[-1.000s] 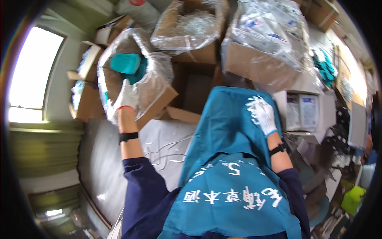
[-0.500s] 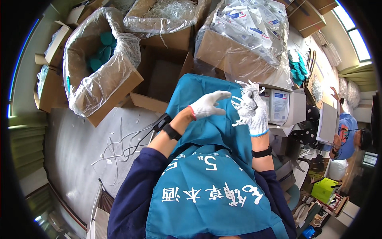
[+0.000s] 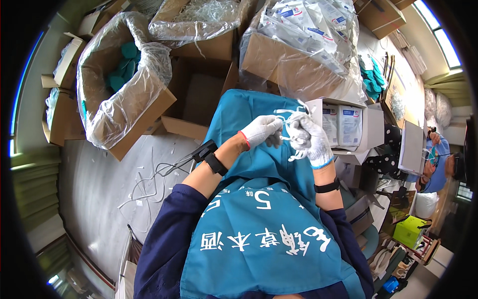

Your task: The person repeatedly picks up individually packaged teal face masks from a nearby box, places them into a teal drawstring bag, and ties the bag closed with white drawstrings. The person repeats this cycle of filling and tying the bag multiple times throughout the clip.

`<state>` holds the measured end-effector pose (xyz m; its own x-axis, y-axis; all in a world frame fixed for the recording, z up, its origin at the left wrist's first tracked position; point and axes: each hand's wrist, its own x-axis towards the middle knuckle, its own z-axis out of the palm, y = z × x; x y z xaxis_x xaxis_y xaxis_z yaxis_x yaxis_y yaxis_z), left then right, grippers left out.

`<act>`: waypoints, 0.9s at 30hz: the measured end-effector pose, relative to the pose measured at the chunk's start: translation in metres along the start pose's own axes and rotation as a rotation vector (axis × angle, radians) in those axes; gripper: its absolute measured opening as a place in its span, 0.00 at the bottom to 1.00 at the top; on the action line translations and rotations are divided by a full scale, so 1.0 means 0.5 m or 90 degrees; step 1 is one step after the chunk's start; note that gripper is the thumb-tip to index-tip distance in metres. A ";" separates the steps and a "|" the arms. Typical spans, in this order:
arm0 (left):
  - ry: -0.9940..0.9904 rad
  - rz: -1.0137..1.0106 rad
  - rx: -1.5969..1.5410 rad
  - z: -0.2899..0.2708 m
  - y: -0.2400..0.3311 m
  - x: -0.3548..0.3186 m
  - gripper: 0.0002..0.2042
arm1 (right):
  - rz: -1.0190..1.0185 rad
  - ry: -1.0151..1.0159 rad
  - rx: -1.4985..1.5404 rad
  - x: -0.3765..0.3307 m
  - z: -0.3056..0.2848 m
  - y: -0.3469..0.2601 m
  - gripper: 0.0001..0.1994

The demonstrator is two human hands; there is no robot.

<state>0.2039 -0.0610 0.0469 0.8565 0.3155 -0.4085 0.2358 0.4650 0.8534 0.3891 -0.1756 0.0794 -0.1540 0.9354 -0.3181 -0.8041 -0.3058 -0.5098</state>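
My left hand (image 3: 264,131) has closed its spread fingers, seemingly pinching white straps (image 3: 284,111) that my right hand (image 3: 307,138), at its three o'clock, clutches; both now share them.

I see the left hand (image 3: 262,132), in a white knit glove with a red cuff, its fingers curled beside a bunch of thin white strips (image 3: 284,111); I can't tell whether it pinches one. The right hand (image 3: 311,139), gloved in white knit with a blue cuff, grips the bunch above a teal cloth apron (image 3: 264,219). Ahead on the left, I have an open brown cardboard box lined with clear plastic (image 3: 130,99), holding teal pieces (image 3: 124,67).
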 end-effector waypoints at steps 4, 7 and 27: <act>0.037 -0.056 -0.034 0.033 0.020 -0.007 0.16 | -0.052 0.221 -0.133 0.001 0.031 0.010 0.11; 0.058 -0.029 0.041 0.042 0.013 -0.004 0.16 | -0.063 0.221 -0.165 0.003 0.026 0.011 0.09; -0.012 -0.142 0.285 -0.002 0.051 -0.124 0.16 | -0.379 0.619 -0.203 -0.047 -0.056 -0.070 0.05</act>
<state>0.1564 -0.0679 0.0939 0.7695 0.2320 -0.5950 0.5850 0.1174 0.8025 0.4368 -0.1919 0.0822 0.8083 0.4601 -0.3673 -0.4007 -0.0272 -0.9158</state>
